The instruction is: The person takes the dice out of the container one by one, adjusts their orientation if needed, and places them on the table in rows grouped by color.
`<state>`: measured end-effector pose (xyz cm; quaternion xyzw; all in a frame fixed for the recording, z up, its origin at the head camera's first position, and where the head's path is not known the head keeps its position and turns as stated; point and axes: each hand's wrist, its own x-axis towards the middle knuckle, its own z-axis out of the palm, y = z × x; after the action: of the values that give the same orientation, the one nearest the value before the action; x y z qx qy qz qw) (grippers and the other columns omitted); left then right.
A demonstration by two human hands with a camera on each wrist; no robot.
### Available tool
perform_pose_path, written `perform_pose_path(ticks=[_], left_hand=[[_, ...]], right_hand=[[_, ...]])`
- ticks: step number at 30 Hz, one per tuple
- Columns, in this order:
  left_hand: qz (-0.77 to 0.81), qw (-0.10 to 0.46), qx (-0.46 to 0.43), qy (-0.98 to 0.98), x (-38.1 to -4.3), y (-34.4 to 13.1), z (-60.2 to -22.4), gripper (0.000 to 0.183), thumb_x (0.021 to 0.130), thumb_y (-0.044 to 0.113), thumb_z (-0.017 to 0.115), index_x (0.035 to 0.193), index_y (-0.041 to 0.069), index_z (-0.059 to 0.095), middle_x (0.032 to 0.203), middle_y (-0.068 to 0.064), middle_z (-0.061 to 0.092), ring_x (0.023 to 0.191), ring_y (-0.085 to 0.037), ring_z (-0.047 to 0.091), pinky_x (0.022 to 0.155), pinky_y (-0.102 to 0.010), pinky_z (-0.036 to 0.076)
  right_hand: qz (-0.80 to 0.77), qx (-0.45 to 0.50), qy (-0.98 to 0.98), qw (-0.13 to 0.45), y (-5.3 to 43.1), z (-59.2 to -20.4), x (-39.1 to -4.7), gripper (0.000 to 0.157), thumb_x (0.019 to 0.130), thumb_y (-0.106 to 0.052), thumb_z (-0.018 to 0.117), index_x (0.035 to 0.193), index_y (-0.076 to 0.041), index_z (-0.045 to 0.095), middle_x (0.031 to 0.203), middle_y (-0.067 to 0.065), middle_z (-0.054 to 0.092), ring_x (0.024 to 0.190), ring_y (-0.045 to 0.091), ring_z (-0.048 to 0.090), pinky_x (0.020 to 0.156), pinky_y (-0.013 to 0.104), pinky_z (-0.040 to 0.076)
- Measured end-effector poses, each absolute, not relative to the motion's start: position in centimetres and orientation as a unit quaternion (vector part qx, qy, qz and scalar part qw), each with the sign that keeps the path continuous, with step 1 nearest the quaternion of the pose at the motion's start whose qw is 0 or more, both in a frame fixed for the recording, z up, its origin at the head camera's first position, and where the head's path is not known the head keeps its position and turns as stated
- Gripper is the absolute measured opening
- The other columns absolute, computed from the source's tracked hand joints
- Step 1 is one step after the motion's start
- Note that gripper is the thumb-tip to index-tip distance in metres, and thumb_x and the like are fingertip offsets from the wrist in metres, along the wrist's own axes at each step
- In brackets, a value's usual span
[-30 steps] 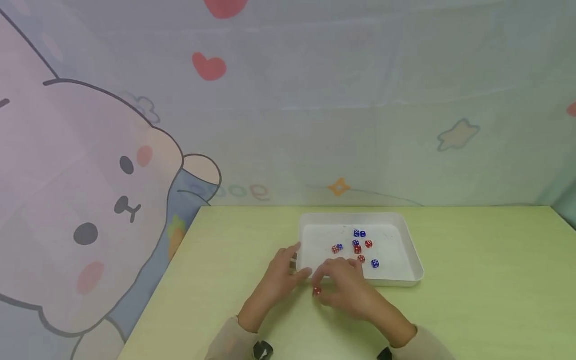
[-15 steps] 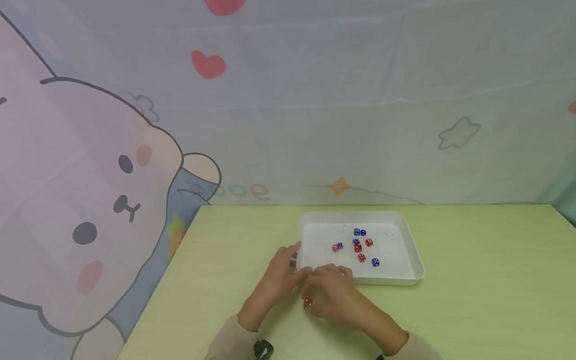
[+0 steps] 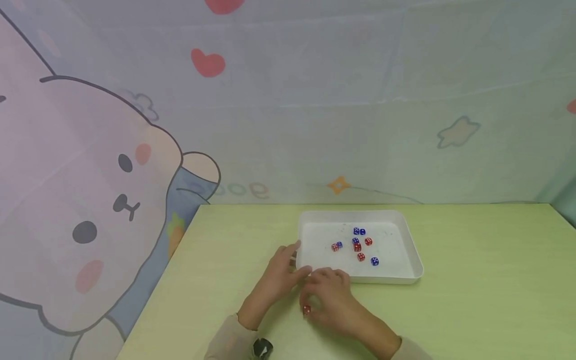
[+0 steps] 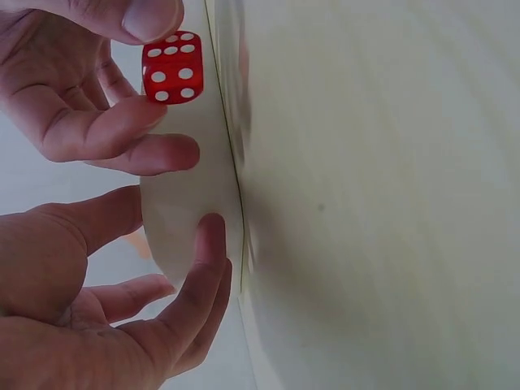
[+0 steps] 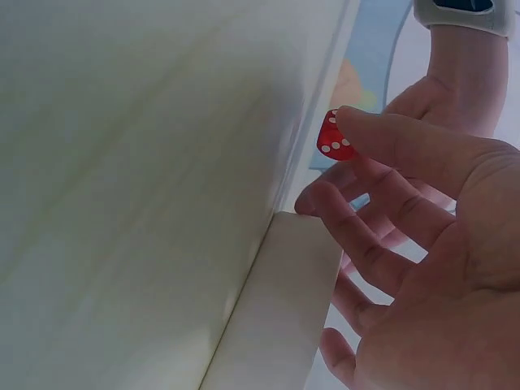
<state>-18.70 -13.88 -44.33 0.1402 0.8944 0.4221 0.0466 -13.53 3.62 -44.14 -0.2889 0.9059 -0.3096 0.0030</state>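
Observation:
My right hand [image 3: 330, 300] pinches a red die [image 3: 307, 310] with white pips between thumb and index finger, just in front of the white tray [image 3: 409, 272]. In the right wrist view the die [image 5: 333, 138] shows clearly at the thumb tip, while the other fingers hang bent near the tray's wall. My left hand [image 3: 279, 275] rests against the tray's front left corner, its fingers spread and touching the outside of the wall. Inside the tray lie several blue dice [image 3: 375, 261] and several red dice [image 3: 361, 256], loosely grouped around its middle.
The tray stands on a light green table [image 3: 486, 260]. Behind the table's far edge hangs a printed cloth [image 3: 315, 100] with a large cartoon animal at left. A dark wrist device [image 3: 263, 348] sits at my left sleeve.
My right hand has drawn the red die back toward me and a little left, from beside the tray's front rim. My left hand and the dice in the tray keep their places.

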Motion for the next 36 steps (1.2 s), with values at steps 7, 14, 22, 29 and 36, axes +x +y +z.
perform_pose_path(ticks=[7,14,22,29,36], left_hand=[[0.426,0.05,0.137,0.893,-18.6,-14.0,-44.0,0.069,0.101,0.019,0.074,0.155,-0.009,0.043,0.133,-0.026,0.055,0.12,-0.043,0.063,0.098,-0.054,0.055],[0.429,0.049,0.138,0.891,-18.6,-14.3,-44.0,0.069,0.101,0.018,0.075,0.155,-0.01,0.043,0.132,-0.027,0.054,0.119,-0.044,0.063,0.097,-0.054,0.056],[0.422,0.049,0.142,0.894,-18.7,-14.2,-43.9,0.069,0.101,0.018,0.075,0.155,-0.011,0.042,0.131,-0.027,0.055,0.116,-0.042,0.064,0.095,-0.052,0.056],[0.414,0.052,0.145,0.897,-18.6,-14.3,-43.9,0.07,0.1,0.017,0.075,0.154,-0.012,0.042,0.131,-0.027,0.054,0.115,-0.041,0.064,0.096,-0.053,0.056],[0.41,0.046,0.151,0.898,-18.7,-14.2,-43.8,0.07,0.1,0.018,0.076,0.153,-0.013,0.042,0.13,-0.028,0.055,0.115,-0.041,0.063,0.097,-0.054,0.055]], right_hand=[[-0.31,-0.297,0.903,-0.004,3.4,-44.2,-13.4,0.028,0.077,-0.008,0.088,0.078,-0.029,0.07,0.113,-0.002,0.072,0.128,0.036,0.052,0.106,0.073,0.028],[-0.307,-0.298,0.904,0.01,3.1,-44.3,-13.7,0.028,0.076,-0.009,0.088,0.076,-0.03,0.069,0.115,0.0,0.072,0.127,0.035,0.051,0.106,0.073,0.026],[-0.301,-0.293,0.907,0.029,3.1,-44.3,-13.8,0.029,0.074,-0.009,0.09,0.075,-0.029,0.07,0.121,0.005,0.071,0.128,0.037,0.05,0.107,0.075,0.026],[-0.325,-0.288,0.9,0.038,3.6,-44.0,-14.0,0.025,0.074,-0.017,0.092,0.077,-0.031,0.071,0.115,-0.002,0.069,0.133,0.038,0.047,0.108,0.076,0.024],[-0.352,-0.274,0.895,0.026,5.4,-42.1,-14.5,0.02,0.078,-0.02,0.091,0.088,-0.026,0.075,0.114,-0.004,0.067,0.134,0.039,0.047,0.108,0.078,0.02]])
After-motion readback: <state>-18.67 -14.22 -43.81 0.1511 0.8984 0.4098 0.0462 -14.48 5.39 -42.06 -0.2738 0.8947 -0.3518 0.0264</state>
